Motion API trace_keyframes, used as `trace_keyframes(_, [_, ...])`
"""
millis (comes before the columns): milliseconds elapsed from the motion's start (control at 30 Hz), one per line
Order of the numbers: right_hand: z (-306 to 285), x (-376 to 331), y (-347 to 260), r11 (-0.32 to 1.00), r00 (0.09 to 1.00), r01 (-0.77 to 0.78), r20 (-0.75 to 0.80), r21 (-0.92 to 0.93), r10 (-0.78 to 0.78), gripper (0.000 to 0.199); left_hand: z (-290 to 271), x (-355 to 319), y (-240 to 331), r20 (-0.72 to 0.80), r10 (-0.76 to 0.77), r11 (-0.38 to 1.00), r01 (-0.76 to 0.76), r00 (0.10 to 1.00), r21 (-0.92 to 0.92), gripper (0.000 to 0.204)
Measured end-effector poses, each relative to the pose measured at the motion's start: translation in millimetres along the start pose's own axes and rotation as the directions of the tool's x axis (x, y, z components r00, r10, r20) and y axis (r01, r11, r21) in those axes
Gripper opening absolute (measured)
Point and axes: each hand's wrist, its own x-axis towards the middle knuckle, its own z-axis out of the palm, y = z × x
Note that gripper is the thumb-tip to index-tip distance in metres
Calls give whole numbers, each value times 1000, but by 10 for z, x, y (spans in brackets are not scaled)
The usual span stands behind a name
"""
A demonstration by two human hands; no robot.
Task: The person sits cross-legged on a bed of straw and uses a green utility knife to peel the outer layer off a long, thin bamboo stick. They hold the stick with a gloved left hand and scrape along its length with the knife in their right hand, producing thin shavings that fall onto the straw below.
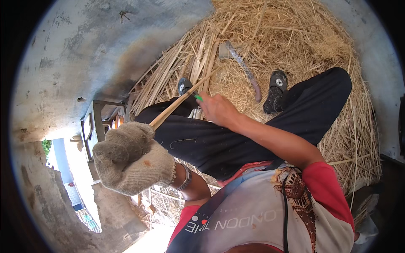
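Gloved left hand (130,158) clamped one end of a bamboo strip (181,101) across the lap; right hand (217,109) closed on a green-handled tool (197,97) against it — light, stiff, likely splintery — best held near the ends.

glove (130,158): dirty beige knit
straw (295,38): golden yellow
trousers (236,135): black
sandals (276,90): black
sleeve (327,185): red
knife handle (198,97): green

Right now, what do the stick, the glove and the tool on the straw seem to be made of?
Stick: probably split bamboo or cane, pale tan, matte, straight fibres.
Glove on the left hand: knitted cotton, it seems, grey-beige, ribbed cuff, soiled.
Tool: dull grey metal blade, apparently steel; the curved handle looks like wood.
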Motion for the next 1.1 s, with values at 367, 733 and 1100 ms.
trace_keyframes(367, [-42, 86, -47, 993, 998, -60, -20, -106, 58, 27, 9, 21, -65, -213, -52, 998, 58, 976, 22, 38])
trace_keyframes(733, [-39, 263, 224, 992, 998, -45, -43, -119, 40, 26, 274, -183, -5, 67, -37, 999, 37, 997, 3, 34])
trace_keyframes(1100, [-243, 377, 223, 984, 985, -170, -51, -60, 167, 35, 313, -160, 99, 68, -15, 999, 12, 998, 47, 32])
